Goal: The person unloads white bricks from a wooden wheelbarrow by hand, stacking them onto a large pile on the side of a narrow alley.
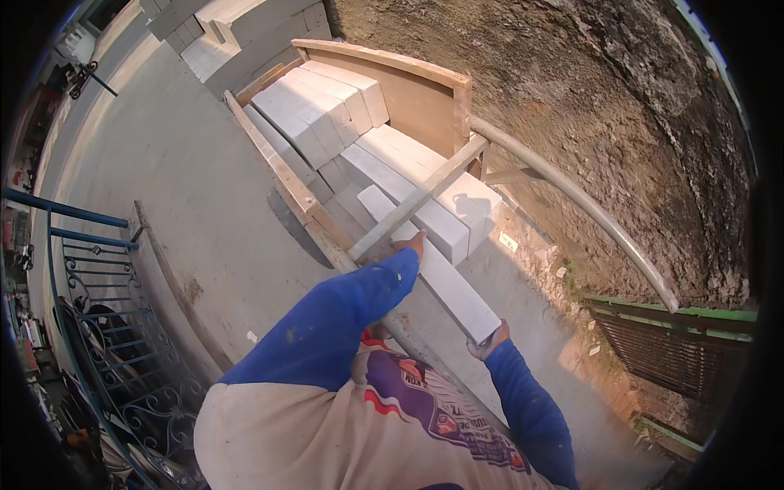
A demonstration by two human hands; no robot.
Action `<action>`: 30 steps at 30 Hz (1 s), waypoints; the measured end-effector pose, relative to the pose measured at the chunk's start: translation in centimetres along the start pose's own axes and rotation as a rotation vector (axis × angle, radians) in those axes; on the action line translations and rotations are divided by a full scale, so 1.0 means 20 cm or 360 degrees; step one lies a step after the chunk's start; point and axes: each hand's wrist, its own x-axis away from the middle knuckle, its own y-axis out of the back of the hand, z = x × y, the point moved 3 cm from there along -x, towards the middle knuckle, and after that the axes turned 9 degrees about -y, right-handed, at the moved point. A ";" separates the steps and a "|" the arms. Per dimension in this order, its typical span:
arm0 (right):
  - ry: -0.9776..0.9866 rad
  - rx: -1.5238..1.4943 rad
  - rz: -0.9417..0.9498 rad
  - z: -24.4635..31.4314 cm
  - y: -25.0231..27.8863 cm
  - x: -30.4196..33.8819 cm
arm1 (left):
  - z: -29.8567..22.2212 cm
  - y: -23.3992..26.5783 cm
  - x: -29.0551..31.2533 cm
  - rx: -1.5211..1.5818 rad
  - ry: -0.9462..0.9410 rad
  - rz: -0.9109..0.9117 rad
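Observation:
A long white lightweight concrete block slants between my two hands, its far end passing under the metal crossbar of a cart. My left hand holds its left side, close to the crossbar, with the thumb on top. Cupped around the block's near right end is my right hand; some of its fingers are hidden beneath. Several similar white blocks lie lengthwise in the cart just past my hands. Farther back, more white blocks are stacked higher.
The cart has wooden side boards and a curved metal handle reaching right. A rough earth wall rises at the right, above a green-edged grate. More blocks are piled beyond the cart. A blue metal railing stands left.

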 end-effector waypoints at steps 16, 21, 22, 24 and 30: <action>0.0199 0.0399 0.0602 0.13 -0.89 -0.35 | 0.03 1.18 1.06 0.0234 -0.0910 0.2065; 0.0677 0.1431 -0.0033 0.31 -0.57 -0.40 | 0.12 1.35 1.03 -0.0292 -0.1106 0.2136; 0.0812 0.1554 -0.0233 0.41 -0.44 -0.42 | 0.10 1.37 1.01 -0.0401 -0.1203 0.2144; 0.1002 0.1577 -0.0449 0.53 -0.31 -0.31 | 0.13 1.47 0.92 -0.0454 -0.1394 0.2047; 0.1682 0.0511 -0.0249 0.78 -0.16 0.31 | 0.11 2.13 0.58 -0.0167 -0.1436 0.1721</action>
